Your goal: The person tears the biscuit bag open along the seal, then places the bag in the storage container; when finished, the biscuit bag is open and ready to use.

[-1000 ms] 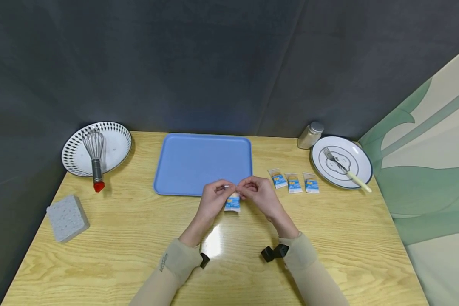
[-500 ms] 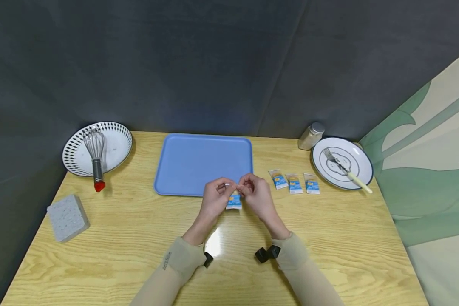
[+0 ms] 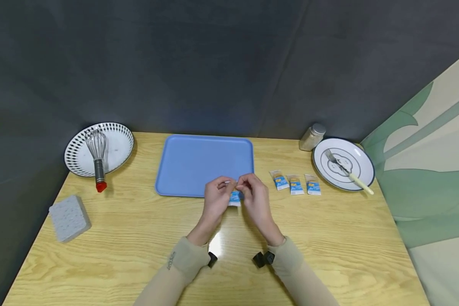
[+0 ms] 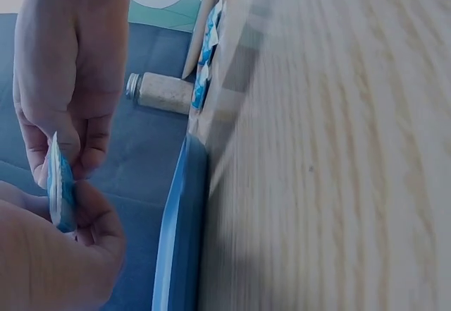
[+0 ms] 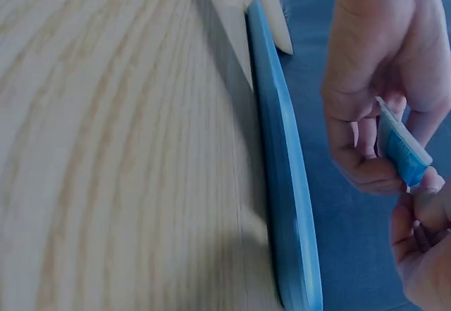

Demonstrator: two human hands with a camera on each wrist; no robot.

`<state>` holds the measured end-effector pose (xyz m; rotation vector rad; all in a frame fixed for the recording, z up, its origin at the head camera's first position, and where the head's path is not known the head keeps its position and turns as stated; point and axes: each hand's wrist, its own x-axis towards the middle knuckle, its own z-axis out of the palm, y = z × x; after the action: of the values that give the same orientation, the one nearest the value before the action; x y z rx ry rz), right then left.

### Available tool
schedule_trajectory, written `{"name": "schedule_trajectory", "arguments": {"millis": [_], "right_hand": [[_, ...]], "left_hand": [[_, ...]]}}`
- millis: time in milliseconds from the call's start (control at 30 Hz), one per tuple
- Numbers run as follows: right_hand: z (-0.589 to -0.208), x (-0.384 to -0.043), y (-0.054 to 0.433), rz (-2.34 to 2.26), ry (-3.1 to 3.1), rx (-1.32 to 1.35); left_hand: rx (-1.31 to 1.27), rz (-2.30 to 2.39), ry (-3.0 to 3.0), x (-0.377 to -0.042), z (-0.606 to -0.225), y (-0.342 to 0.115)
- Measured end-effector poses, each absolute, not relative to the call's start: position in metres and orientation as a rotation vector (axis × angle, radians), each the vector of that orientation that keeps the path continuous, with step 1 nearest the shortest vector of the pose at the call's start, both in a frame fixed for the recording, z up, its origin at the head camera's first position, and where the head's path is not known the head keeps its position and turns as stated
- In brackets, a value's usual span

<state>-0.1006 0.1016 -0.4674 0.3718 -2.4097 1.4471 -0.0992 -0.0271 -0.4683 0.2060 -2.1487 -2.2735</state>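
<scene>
Both hands meet over the near edge of the blue tray (image 3: 204,165), around one small blue-and-white snack packet (image 3: 235,199). My left hand (image 3: 216,197) pinches the packet's upper left part between thumb and fingers. My right hand (image 3: 255,196) pinches its top edge on the other side, and the fingertips of the two hands almost touch. In the left wrist view the packet (image 4: 62,194) appears edge-on between the hands, above the table. The right wrist view has the packet (image 5: 405,149) tilted, its wrapper looking whole; the fingers cover part of it.
To the right lie three similar packets (image 3: 296,185) in a row. Beyond them are a plate (image 3: 361,163) with a fork (image 3: 353,178) and a glass shaker (image 3: 311,137). On the left, a whisk (image 3: 98,157) rests on a patterned plate (image 3: 119,148), with a grey sponge (image 3: 69,219) nearer.
The right hand and forearm have shifted left, nearer the left hand. The packet has risen slightly in view, and less of it shows between the fingers.
</scene>
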Motion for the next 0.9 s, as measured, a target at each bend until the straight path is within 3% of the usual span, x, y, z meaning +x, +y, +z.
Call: {"name": "schedule_trajectory", "arguments": {"millis": [900], "right_hand": [[-0.476,-0.089,0.103,1.307,-2.236,0.595]], "left_hand": [[0.189,-2.217,-2.138,-0.099,-0.467,-0.019]]}}
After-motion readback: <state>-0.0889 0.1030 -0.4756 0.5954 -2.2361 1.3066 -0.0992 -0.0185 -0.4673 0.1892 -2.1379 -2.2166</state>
